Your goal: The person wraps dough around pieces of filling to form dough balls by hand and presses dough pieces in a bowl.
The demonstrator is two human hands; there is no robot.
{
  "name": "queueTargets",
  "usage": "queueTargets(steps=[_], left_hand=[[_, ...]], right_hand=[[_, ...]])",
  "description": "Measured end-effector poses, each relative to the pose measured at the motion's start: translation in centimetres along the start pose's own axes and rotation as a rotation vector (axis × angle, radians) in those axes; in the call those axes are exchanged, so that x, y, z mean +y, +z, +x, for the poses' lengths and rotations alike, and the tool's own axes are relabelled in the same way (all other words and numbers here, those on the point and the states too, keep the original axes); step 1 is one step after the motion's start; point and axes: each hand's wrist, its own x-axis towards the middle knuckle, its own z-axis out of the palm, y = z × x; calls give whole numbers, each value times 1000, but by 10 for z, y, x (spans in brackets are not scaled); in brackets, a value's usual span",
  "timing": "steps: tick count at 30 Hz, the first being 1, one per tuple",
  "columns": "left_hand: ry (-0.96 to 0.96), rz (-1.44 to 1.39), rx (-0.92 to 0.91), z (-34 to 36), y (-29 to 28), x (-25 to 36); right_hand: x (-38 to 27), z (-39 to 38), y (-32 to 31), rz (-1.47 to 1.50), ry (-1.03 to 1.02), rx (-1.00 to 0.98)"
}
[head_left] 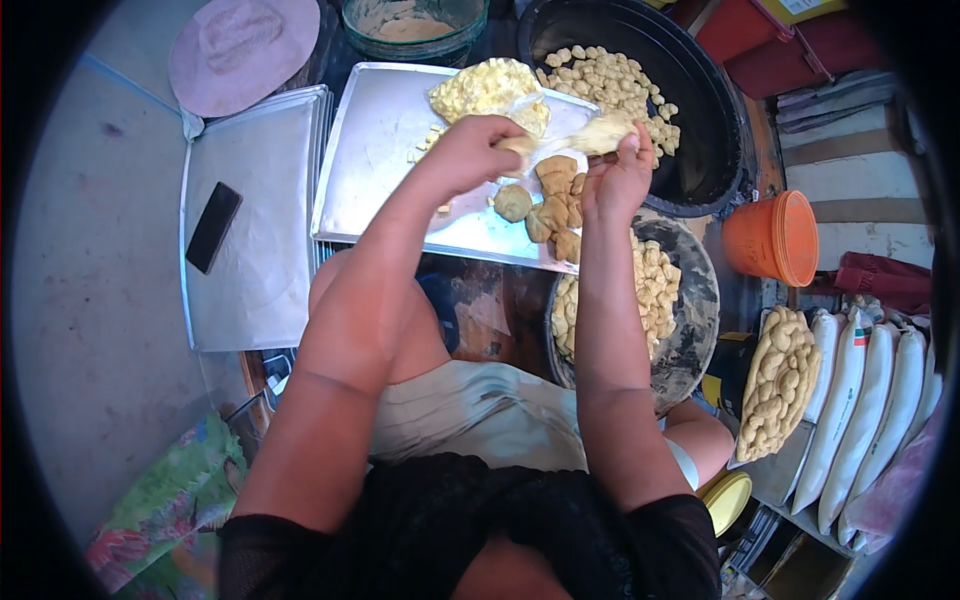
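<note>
Above a metal tray [375, 130], my left hand [470, 158] is closed on a small piece of dough [520, 150]. To its right, my right hand [620, 180] grips a longer, pale length of dough [600, 134], blurred by motion. Whether the two pieces are joined I cannot tell. Several brownish dough lumps [557, 205] are heaped on the tray below the hands, with a round dough ball [513, 203] beside them. Behind my left hand lies a clear plastic bag [487, 88] filled with yellow cubes, and some loose yellow cubes [432, 137] are scattered near it.
A black tub [715, 130] with many dough balls stands at the far right. Closer, a round basin [700, 300] holds more, beside an orange bucket [770, 240]. Stacked trays [265, 260] bearing a phone [214, 228] are at left, a green basin [415, 45] behind.
</note>
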Motion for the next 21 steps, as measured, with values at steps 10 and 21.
queueTargets(steps=[10,21], left_hand=[[116,-618,389,-20,-52,-8],[116,-619,347,-13,-46,-3]], right_hand=[[27,-20,-39,-1742,-414,-499],[82,-88,-4,-1515,-327,-1143]])
